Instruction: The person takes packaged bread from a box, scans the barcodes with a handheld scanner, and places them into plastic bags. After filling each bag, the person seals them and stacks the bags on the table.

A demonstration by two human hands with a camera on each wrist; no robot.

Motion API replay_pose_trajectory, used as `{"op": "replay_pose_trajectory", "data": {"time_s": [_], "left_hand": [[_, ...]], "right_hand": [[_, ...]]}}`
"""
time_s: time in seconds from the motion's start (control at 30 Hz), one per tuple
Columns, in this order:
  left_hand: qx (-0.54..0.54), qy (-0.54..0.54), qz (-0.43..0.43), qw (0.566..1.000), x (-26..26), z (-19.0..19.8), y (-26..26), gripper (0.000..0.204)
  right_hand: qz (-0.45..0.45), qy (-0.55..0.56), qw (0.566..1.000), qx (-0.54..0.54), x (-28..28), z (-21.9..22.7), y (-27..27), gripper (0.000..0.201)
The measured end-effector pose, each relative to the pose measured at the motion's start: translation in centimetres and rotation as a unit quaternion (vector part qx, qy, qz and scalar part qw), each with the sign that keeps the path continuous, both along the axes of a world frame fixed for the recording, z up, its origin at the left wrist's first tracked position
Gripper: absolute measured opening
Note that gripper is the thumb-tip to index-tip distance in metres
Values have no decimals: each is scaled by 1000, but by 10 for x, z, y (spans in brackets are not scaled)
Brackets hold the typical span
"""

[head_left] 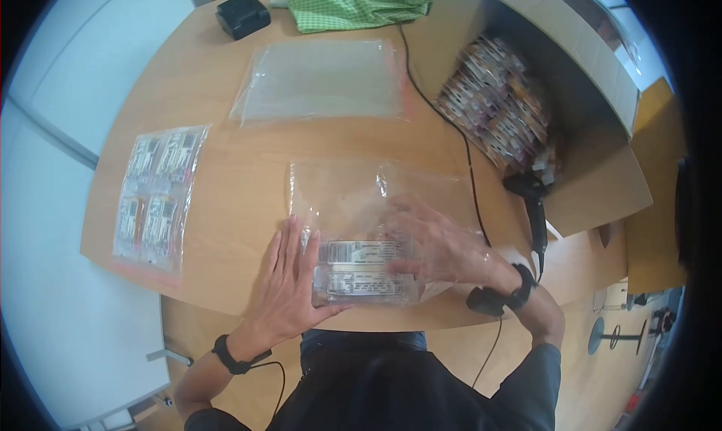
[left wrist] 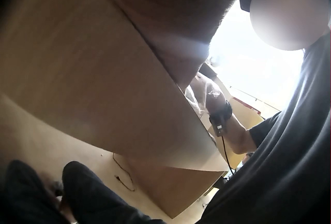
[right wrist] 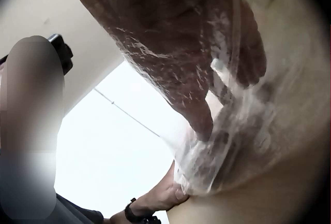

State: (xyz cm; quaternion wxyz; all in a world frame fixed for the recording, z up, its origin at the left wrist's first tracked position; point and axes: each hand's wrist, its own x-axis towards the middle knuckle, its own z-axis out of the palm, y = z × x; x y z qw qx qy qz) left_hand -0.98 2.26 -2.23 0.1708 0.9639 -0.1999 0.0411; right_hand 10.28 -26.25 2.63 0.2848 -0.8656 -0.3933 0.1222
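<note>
Two clear packs with printed labels (head_left: 365,283) lie one in front of the other at the near part of the table, within a clear plastic bag (head_left: 331,186). My right hand (head_left: 444,243) reaches into this bag from the right, with film over its back and wrist. It grips the farther labelled pack, thumb across the right end and fingers at the far side. In the right wrist view, creased film (right wrist: 207,167) covers the thumb and fingers. Flat along the bag's left side rests my left hand (head_left: 289,280), fingers straight, thumb by the packs' near edge.
A filled bag of labelled packs (head_left: 158,198) lies left, and flat clear bags (head_left: 323,81) lie farther back. On the right, a cardboard box (head_left: 587,122) holds many packs, beside a black handheld scanner (head_left: 532,205) with its cable. Green checked cloth (head_left: 361,2) and a black object (head_left: 243,16) sit behind.
</note>
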Motion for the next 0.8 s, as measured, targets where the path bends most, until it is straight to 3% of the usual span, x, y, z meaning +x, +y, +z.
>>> {"op": "replay_pose_trajectory", "data": {"time_s": [0.07, 0.13, 0.17, 0.23, 0.3, 0.33, 0.37, 0.4, 0.43, 0.47, 0.53, 0.57, 0.63, 0.67, 0.7, 0.8], "left_hand": [[2, -6, -7, 1000, -2, -2, 1, 128], [-2, -20, -22, 1000, 0, -4, 0, 129], [10, -14, -20, 1000, 0, -4, 1, 131], [22, -14, -27, 999, 0, -2, 4, 132], [-89, 24, -42, 995, -1, -1, 11, 129], [-198, 58, -36, 978, -1, -2, 14, 134], [-196, 54, -33, 978, 2, 0, 12, 134], [-361, 86, 16, 928, 4, 4, 7, 120], [-514, 113, 67, 848, 5, 9, 4, 106], [-511, 107, 77, 849, 10, 19, 4, 106], [-509, 285, 161, 796, 34, 45, -1, 55], [-507, 280, 165, 798, 47, 51, -5, 55], [-489, 180, 140, 842, 78, 59, -13, 22], [-468, 122, 128, 866, 98, 62, -13, 22], [-445, 63, 115, 886, 121, 65, -12, 21], [-401, 2, 109, 910, 198, 79, 5, 22]], "right_hand": [[16, -12, 999, 26, 13, -3, 5, 54], [68, 212, 973, 56, 25, 0, 11, 45], [52, 205, 976, 57, 25, 1, 15, 45], [83, 249, 964, -38, 27, 2, 19, 43], [97, 223, 970, 13, 18, -3, 11, 44], [67, 236, 969, 22, 12, 0, 6, 45], [42, 248, 967, 31, 7, 4, 2, 48], [27, 260, 962, 76, -2, 9, -5, 42], [38, 261, 962, 78, -10, 11, -8, 42], [5, 273, 953, 133, -16, 11, -11, 41], [-44, 292, 935, 198, -25, 15, -20, 40], [-38, 291, 935, 201, -29, 22, -23, 40], [-173, 325, 916, 160, -36, 33, -32, 48], [-200, 417, 831, 309, -44, 9, -40, 52], [-272, 380, 841, 272, -51, 36, -46, 50], [-313, 364, 820, 312, -67, -9, -85, 46]]}}
